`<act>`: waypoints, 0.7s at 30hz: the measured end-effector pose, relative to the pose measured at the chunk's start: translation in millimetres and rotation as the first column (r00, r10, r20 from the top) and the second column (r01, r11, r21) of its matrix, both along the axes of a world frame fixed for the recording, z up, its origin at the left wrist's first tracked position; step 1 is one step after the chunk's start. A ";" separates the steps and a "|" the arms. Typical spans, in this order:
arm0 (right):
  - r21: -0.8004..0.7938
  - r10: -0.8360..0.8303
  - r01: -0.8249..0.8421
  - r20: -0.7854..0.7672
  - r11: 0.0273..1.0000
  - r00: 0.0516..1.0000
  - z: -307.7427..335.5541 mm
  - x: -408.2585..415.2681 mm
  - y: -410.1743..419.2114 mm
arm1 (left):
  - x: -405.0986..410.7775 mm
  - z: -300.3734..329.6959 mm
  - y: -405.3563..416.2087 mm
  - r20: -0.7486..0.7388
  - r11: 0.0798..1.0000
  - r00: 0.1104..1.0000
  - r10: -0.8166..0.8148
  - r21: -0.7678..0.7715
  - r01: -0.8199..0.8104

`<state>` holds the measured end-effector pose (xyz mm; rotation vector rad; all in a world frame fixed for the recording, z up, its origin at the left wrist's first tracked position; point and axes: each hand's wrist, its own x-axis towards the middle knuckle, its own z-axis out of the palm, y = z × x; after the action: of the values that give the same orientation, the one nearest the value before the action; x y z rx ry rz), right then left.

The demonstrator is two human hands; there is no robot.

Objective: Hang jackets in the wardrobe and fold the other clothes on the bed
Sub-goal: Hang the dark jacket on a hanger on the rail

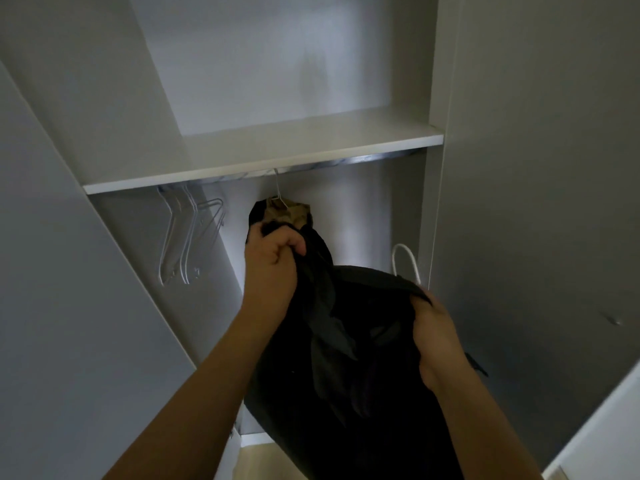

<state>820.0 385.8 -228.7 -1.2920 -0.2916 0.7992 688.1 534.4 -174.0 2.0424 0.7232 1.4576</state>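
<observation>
At far left, clear hangers [188, 233] hang from the rail [346, 161] under the wardrobe shelf [263, 157]. Right of them, a white hanger [278, 188] hooks on the rail, carrying the black jacket [346, 341] with its tan lining showing at the collar. The left hand [272, 268] is clenched on the jacket fabric near the collar. The right hand [438, 336], lower and nearer, grips the jacket's right edge. Behind it, at the wardrobe's right side, a white loop [405, 261] stands.
</observation>
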 end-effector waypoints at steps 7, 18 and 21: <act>-0.044 -0.024 0.022 -0.050 0.999 0.998 -2.7 -3.4 0.0 | 16.0 3.0 -31.0 0.150 0.798 0.952 -0.268 -0.519 0.306; -0.014 -0.147 0.148 -0.260 0.989 0.955 -12.8 -4.3 1.6 | -1.4 -38.7 -9.3 -0.413 0.709 0.880 -0.236 -0.692 -0.135; -0.004 -0.166 0.173 -0.317 0.985 0.934 -11.0 -5.1 1.2 | 2.6 -43.7 -12.4 -0.397 0.612 0.865 -0.306 -0.778 -0.141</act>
<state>815.0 387.0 -239.7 -1.1284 0.0675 0.8375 690.7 522.0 -217.7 1.6476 1.1937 0.3395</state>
